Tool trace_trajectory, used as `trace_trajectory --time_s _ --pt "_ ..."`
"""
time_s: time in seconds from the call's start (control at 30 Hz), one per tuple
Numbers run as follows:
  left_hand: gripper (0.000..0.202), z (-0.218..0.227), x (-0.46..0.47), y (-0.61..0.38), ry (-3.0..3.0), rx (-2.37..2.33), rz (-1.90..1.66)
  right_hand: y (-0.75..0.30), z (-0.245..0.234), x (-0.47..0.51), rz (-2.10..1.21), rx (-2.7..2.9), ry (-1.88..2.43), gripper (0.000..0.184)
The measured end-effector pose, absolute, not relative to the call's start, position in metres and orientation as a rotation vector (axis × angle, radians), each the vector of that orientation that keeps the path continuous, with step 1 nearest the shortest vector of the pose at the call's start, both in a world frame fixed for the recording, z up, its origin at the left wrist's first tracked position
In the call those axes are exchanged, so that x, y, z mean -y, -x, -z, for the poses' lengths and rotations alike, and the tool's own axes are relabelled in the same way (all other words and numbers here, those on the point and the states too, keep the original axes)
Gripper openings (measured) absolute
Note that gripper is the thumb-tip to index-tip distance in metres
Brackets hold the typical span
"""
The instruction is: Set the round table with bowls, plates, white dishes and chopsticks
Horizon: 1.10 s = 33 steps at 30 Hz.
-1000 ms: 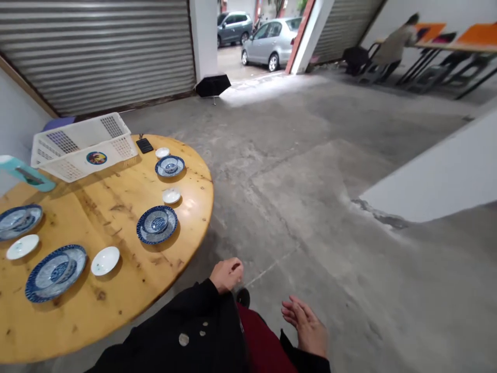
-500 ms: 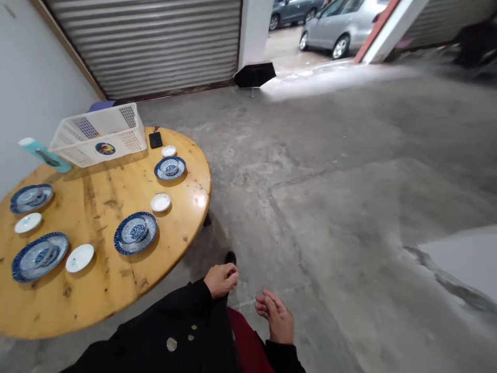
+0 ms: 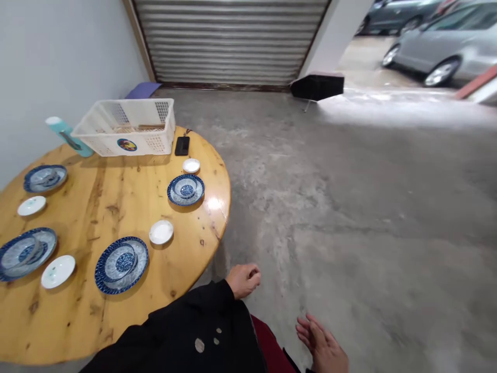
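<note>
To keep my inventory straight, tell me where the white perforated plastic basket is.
In the head view, the basket stands upper left, on the far side of the round wooden table, between a turquoise cylindrical bottle and a black rectangular object.

One table (image 3: 128, 207) holds four plates (image 3: 101, 274), four bowls (image 3: 125, 262), four saucers (image 3: 161, 232), one basket (image 3: 149, 144), one bottle (image 3: 70, 137) and one black device (image 3: 182, 146).

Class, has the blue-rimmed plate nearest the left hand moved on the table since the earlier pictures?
No. The blue-rimmed plate keeps its place near the wooden table edge, between the same two white dishes; only the camera's view has shifted.
</note>
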<state>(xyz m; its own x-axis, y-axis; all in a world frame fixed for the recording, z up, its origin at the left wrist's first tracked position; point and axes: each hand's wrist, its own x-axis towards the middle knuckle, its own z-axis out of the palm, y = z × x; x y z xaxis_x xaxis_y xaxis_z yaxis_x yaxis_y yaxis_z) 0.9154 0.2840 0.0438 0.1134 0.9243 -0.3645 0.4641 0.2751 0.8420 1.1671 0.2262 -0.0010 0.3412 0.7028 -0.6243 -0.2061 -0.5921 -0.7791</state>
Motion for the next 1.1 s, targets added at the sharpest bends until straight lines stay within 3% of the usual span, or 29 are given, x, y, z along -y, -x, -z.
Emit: trace_trajectory --time_s 0.23,0.43,0.77,0.93,1.1 --pt "0.024 -0.016 -0.311 -0.879 -1.034 -1.738 -0.734 -1.115 0.01 -0.338 -1.804 0.944 1.731 0.068" --pt "0.023 -0.001 -0.372 -0.873 -0.726 -1.847 -1.0 -1.087 0.02 -0.462 -1.982 1.135 1.667 0.066" --pt "0.028 -0.03 -0.533 -0.882 -0.348 -1.968 -1.274 -1.047 0.021 -0.706 -2.026 1.415 1.47 0.065" --pt "0.033 -0.042 -0.548 -0.875 -0.2 -2.066 -1.309 -0.997 0.014 -0.782 -2.073 1.56 1.392 0.066" --pt "0.033 -0.044 -0.538 -0.851 -0.085 -2.187 -1.345 -0.935 0.007 -0.797 -2.158 1.687 1.297 0.064"
